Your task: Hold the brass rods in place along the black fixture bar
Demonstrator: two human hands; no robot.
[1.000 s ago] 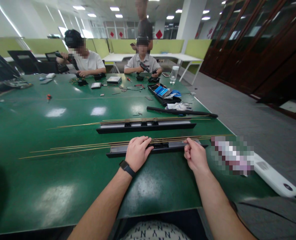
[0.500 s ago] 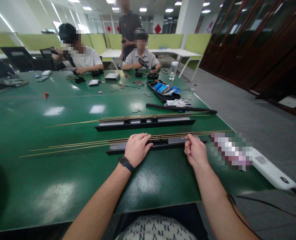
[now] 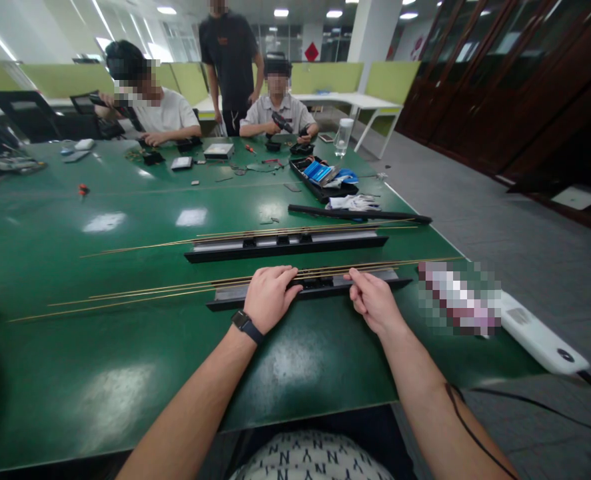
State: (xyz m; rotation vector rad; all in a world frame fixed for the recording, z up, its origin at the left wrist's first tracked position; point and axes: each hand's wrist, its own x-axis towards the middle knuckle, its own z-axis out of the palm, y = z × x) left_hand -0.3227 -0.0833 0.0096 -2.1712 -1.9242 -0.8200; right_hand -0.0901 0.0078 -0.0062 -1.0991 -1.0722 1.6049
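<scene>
A long black rail point(image 3: 230, 298) lies on the green table point(image 3: 125, 360) in front of me, with thin brass rods point(image 3: 125, 292) running along its top and sticking out far to the left. My left hand point(image 3: 269, 297) rests palm down on the rail's middle, fingers curled over the rods. My right hand point(image 3: 374, 301) sits a little to the right, its fingers pinched on the rods above the rail. A second black rail point(image 3: 285, 244) with its own brass rods lies parallel just beyond.
A black bar point(image 3: 360, 215), white gloves point(image 3: 355, 202) and a black tray with blue items point(image 3: 320, 177) lie farther back. A white device point(image 3: 540, 337) sits at the table's right edge. Two seated people and one standing person work at the far end among small parts.
My right hand has slid left along the rods, closer to my left hand. The standing person at the far end has stepped left. My left hand stays in place.
</scene>
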